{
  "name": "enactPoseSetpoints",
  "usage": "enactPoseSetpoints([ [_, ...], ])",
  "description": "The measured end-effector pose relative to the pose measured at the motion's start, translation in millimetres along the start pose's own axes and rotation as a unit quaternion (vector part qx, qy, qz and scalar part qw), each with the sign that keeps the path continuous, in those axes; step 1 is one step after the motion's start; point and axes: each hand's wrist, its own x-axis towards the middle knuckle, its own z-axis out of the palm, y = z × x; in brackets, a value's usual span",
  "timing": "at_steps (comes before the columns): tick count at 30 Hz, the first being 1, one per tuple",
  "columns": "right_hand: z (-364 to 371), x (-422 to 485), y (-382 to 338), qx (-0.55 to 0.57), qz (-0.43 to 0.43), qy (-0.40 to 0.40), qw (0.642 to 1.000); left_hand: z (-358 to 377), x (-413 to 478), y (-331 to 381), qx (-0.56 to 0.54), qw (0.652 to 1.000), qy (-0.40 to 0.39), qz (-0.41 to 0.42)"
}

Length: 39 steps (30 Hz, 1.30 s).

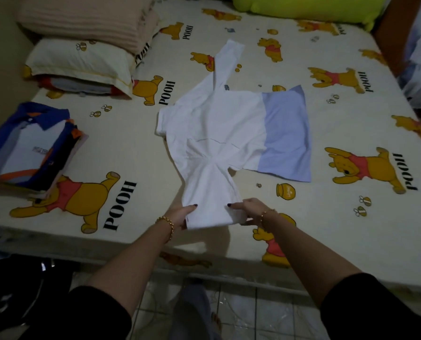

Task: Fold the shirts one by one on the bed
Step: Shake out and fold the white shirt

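A white shirt with a pale blue lower band (229, 128) lies spread flat in the middle of the bed, its hem to the right. One sleeve points to the far side. The near sleeve reaches toward me and is lifted off the sheet. My left hand (181, 214) grips the left corner of that sleeve's end, thumb on top. My right hand (248, 210) pinches the right corner. A stack of folded shirts (30, 148), topped by a blue, white and orange polo, sits at the left of the bed.
The bed (339, 231) has a cream sheet printed with yellow bears. Pillows (82, 57) and a folded beige blanket (89, 18) lie at the far left, a lime-green cushion (310, 7) at the far edge. Tiled floor and dark clothing are below the near bed edge.
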Motion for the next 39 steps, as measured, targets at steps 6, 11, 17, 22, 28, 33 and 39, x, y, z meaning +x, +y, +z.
enactPoseSetpoints([
  [6, 0, -33, 32, -0.059, -0.066, 0.024, 0.996, 18, -32, -21, -0.040, 0.998, -0.058, -0.007],
  [11, -5, -48, 52, -0.052, -0.092, 0.030, 0.994, 17, -44, -36, 0.064, 0.997, -0.049, 0.000],
  [17, -5, -55, 76, -0.078, -0.043, 0.017, 0.996, 18, -50, -55, 0.093, 0.993, -0.067, -0.019],
  [22, -5, -49, 103, -0.192, -0.033, 0.060, 0.979, 17, -49, -73, 0.184, 0.982, -0.030, -0.042],
  [28, -13, -49, 96, -0.166, -0.068, 0.088, 0.980, 13, -52, -61, 0.147, 0.987, 0.037, 0.057],
  [33, -15, -49, 57, -0.123, -0.115, 0.084, 0.982, 11, -51, -28, 0.085, 0.983, 0.094, 0.131],
  [39, -15, -21, -9, -0.109, -0.164, 0.083, 0.977, 1, -28, 28, 0.077, 0.971, 0.126, 0.186],
])
